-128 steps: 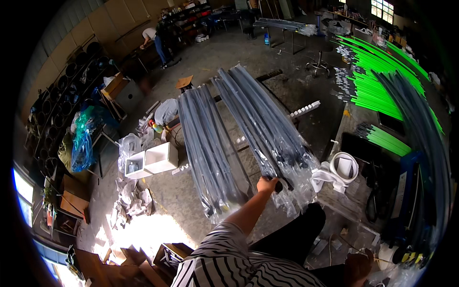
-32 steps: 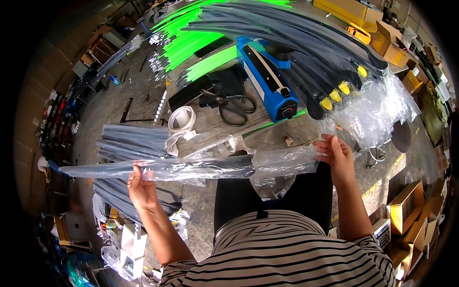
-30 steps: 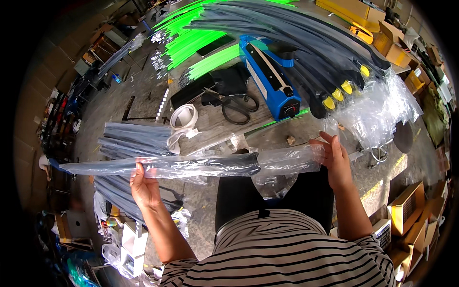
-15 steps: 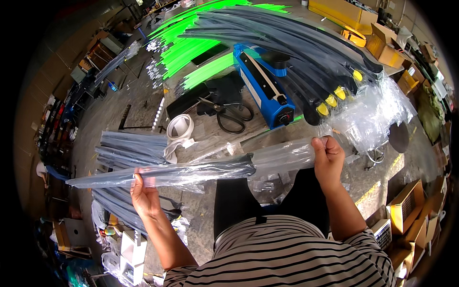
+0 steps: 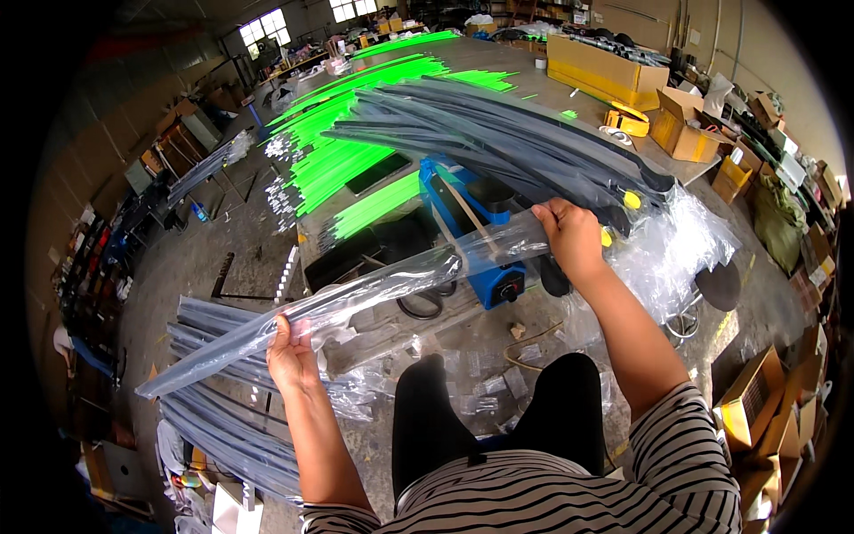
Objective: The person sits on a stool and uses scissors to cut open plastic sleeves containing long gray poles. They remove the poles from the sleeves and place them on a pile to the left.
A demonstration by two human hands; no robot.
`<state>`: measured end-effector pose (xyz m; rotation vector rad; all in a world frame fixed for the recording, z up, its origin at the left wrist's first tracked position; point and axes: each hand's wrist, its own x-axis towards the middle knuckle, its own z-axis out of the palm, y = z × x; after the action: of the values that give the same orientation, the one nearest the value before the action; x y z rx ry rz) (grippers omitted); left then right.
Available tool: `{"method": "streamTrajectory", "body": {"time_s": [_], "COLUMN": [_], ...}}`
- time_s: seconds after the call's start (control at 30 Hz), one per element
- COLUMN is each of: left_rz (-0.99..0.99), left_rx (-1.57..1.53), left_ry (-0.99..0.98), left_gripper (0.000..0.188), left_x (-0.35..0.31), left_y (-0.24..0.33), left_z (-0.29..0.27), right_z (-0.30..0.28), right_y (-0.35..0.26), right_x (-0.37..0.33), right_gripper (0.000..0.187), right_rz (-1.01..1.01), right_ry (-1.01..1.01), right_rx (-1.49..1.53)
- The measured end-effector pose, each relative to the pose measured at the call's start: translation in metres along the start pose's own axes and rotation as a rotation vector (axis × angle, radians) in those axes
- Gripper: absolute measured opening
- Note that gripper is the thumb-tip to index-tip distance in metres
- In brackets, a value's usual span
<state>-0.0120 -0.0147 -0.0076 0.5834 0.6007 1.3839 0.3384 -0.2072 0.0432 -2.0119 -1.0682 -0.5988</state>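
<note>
A long clear plastic sleeve (image 5: 382, 287) with a dark grey strip inside slants across in front of me, its right end higher. My left hand (image 5: 295, 358) pinches it left of its middle. My right hand (image 5: 574, 238) is closed on the unfilled right end, thumb on top. That clear end passes over the blue impulse sealer (image 5: 498, 283); whether it touches the sealer I cannot tell. Black scissors (image 5: 422, 308) lie partly hidden behind the sleeve.
Bagged dark strips (image 5: 498, 129) are heaped beyond the sealer, near bright green strips (image 5: 338, 169). More bagged strips (image 5: 236, 436) lie at lower left. Crumpled clear plastic (image 5: 672, 254) sits at right. Cardboard boxes (image 5: 685, 133) stand farther back.
Both hands have carried the sleeve forward, the right one rising more, so its clear end now lies over the sealer. My view has tilted up.
</note>
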Motion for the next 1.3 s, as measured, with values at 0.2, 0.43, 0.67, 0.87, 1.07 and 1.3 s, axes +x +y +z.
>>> {"method": "streamTrajectory", "body": {"time_s": [0.2, 0.43, 0.67, 0.87, 1.07, 1.3], "left_rz": [0.018, 0.036, 0.039, 0.028, 0.023, 0.028], "left_rx": [0.028, 0.06, 0.056, 0.05, 0.069, 0.102], "left_ry": [0.072, 0.112, 0.12, 0.099, 0.109, 0.101], "left_gripper": [0.016, 0.015, 0.015, 0.014, 0.013, 0.012], "left_x": [0.016, 0.019, 0.017, 0.024, 0.025, 0.022], "left_y": [-0.024, -0.03, -0.035, -0.041, -0.041, -0.042], "left_z": [0.016, 0.02, 0.023, 0.019, 0.02, 0.022], "right_z": [0.024, 0.028, -0.011, -0.029, -0.029, -0.012], "right_y": [0.001, 0.002, -0.034, -0.056, -0.05, -0.038], "right_x": [0.028, 0.037, 0.03, 0.015, 0.001, -0.018], "right_gripper": [0.025, 0.025, 0.024, 0.035, 0.033, 0.027], "right_rz": [-0.047, 0.001, -0.262, -0.63, -0.629, -0.594], "right_ry": [-0.173, -0.279, 0.105, 0.1, 0.042, 0.043], "right_rx": [-0.308, -0.367, -0.003, 0.087, 0.063, 0.142]}}
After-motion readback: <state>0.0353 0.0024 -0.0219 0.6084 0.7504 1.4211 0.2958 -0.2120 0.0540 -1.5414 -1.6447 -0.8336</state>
